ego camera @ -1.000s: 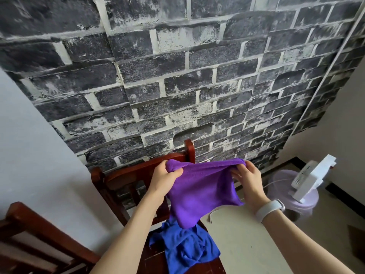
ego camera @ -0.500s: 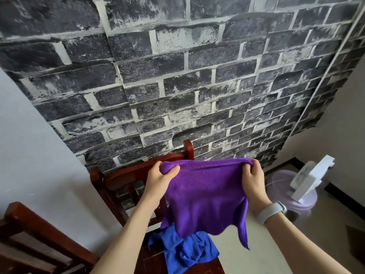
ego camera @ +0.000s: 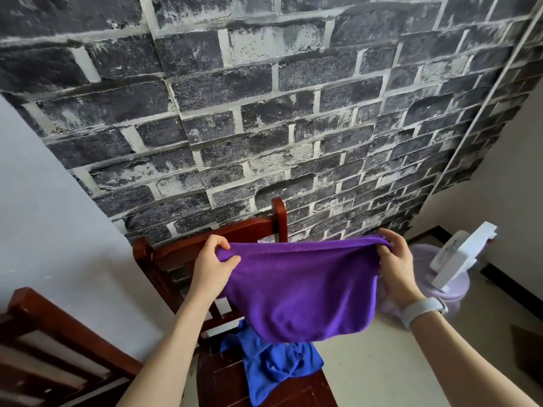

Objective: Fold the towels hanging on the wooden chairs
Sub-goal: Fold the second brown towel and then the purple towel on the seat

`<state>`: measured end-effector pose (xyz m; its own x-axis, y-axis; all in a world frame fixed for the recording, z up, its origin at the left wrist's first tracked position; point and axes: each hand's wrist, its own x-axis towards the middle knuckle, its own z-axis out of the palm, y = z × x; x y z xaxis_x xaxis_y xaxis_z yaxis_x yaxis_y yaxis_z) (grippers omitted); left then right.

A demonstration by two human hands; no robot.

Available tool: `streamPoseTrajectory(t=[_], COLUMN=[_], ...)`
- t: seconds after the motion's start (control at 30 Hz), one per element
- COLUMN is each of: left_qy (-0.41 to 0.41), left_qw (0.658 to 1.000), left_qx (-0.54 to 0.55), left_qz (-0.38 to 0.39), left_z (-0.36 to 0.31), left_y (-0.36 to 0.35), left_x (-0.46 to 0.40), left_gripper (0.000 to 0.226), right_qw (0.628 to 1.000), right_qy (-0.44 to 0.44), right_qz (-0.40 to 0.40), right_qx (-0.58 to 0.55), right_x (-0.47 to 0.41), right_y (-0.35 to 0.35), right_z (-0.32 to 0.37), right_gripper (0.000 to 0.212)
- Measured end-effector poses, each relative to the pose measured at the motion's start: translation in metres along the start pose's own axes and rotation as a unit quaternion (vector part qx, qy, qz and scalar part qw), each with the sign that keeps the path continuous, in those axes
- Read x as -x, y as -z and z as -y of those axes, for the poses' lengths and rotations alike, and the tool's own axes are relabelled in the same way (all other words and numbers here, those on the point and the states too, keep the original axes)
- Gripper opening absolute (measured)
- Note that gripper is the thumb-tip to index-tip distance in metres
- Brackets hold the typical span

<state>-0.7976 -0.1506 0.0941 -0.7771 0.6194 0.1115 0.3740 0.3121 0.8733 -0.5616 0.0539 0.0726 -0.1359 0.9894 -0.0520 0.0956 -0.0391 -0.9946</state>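
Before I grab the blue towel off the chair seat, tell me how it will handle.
Probably floppy: the blue towel lies crumpled in folds on the chair, one corner drooping over the seat edge. Likely light, judging by the similar purple towel, which sags between the left hand and right hand. It should not slide easily; the cloth looks fuzzy.

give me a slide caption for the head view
Both hands hold a purple towel spread above a blue towel on a chair.

A wooden chair (ego camera: 249, 386) carries a crumpled blue towel (ego camera: 276, 365) on its seat; right of the chair, a lilac tub (ego camera: 452, 298) stands on the floor (ego camera: 382, 371)
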Motion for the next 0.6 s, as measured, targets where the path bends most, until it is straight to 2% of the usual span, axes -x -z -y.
streamPoseTrajectory(t=[0.07, 0.2, 0.3, 0.37, 0.47, 0.53, 0.6], left_qy=[0.015, 0.051, 0.039, 0.040, 0.045, 0.038, 0.033], left_qw=[0.999, 0.995, 0.995, 0.996, 0.983, 0.952, 0.921], left_qx=[-0.015, -0.051, -0.077, -0.080, -0.150, -0.260, -0.345], left_qz=[-0.039, -0.063, -0.047, -0.003, 0.093, 0.154, 0.180], left_z=[0.005, 0.018, 0.032, 0.043, 0.066, 0.085, 0.100], left_y=[0.001, 0.009, 0.015, 0.017, 0.018, 0.018, 0.018], left_x=[0.002, 0.012, 0.025, 0.039, 0.069, 0.091, 0.114], left_gripper=[0.035, 0.037, 0.029, 0.020, 0.021, 0.030, 0.026], right_qw=[1.000, 0.999, 0.996, 0.985, 0.940, 0.892, 0.833], right_qy=[0.007, 0.027, 0.012, 0.003, 0.041, 0.077, 0.065], right_qz=[0.023, 0.028, 0.074, 0.128, 0.192, 0.248, 0.348], right_qx=[-0.008, 0.000, 0.052, 0.120, 0.278, 0.371, 0.425], right_x=[0.002, 0.010, 0.015, 0.019, 0.030, 0.041, 0.053], right_y=[0.001, 0.003, 0.007, 0.012, 0.020, 0.023, 0.023], right_z=[-0.002, -0.010, -0.026, -0.040, -0.059, -0.070, -0.081], right_gripper=[0.045, 0.040, 0.036, 0.033, 0.029, 0.032, 0.041])
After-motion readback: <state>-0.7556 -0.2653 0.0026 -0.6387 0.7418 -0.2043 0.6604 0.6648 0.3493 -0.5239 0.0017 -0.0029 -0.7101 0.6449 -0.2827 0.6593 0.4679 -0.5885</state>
